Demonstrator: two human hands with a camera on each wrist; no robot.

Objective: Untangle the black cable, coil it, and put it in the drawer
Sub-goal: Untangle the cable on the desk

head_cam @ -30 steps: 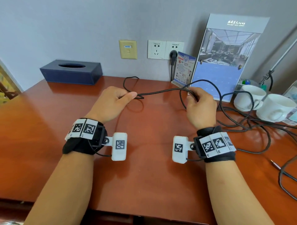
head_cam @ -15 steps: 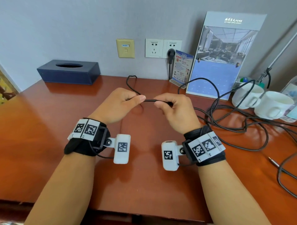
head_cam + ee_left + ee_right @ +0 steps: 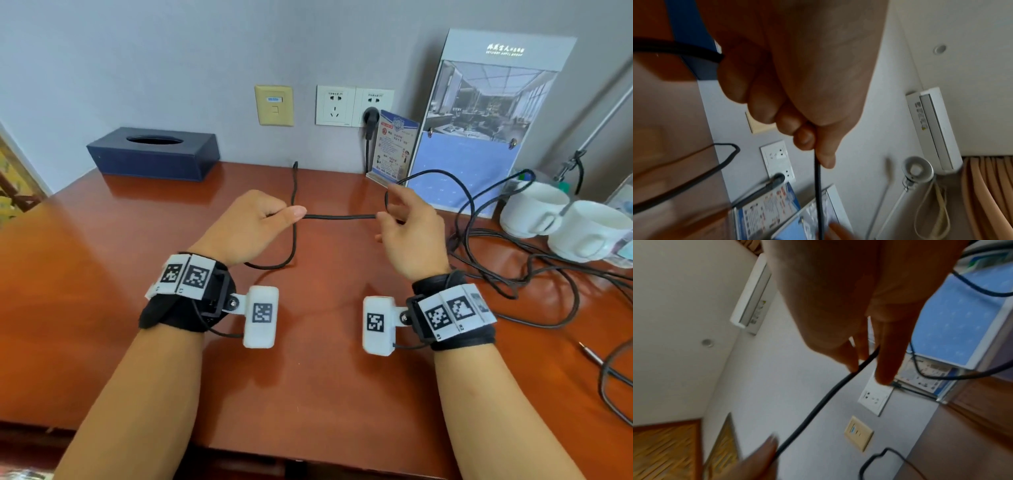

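Observation:
The black cable (image 3: 339, 216) runs taut and straight between my two hands above the red-brown desk (image 3: 102, 308). My left hand (image 3: 298, 214) pinches it between thumb and forefinger, the other fingers curled; the left wrist view shows the left hand (image 3: 818, 154) with the cable (image 3: 818, 194) leaving its fingertips. From there the cable drops in a loop on the desk and runs to the back edge. My right hand (image 3: 382, 217) holds the cable lightly between thumb and fingers, forefinger raised. The right wrist view shows the cable (image 3: 818, 405) passing between the right hand's (image 3: 865, 366) fingers. The rest lies tangled (image 3: 513, 267) at the right. No drawer is in view.
A navy tissue box (image 3: 154, 152) stands at the back left. A wall socket with a plug (image 3: 371, 114), a small card stand (image 3: 394, 147) and a tall brochure stand (image 3: 479, 137) line the back. Two white cups (image 3: 534, 209) (image 3: 589, 229) sit at the right. Another lead with a metal jack (image 3: 592, 353) lies front right.
My right hand has slid right along the cable, away from the left hand, and its fingers have loosened. The straight stretch between the hands is longer. The left hand stays put.

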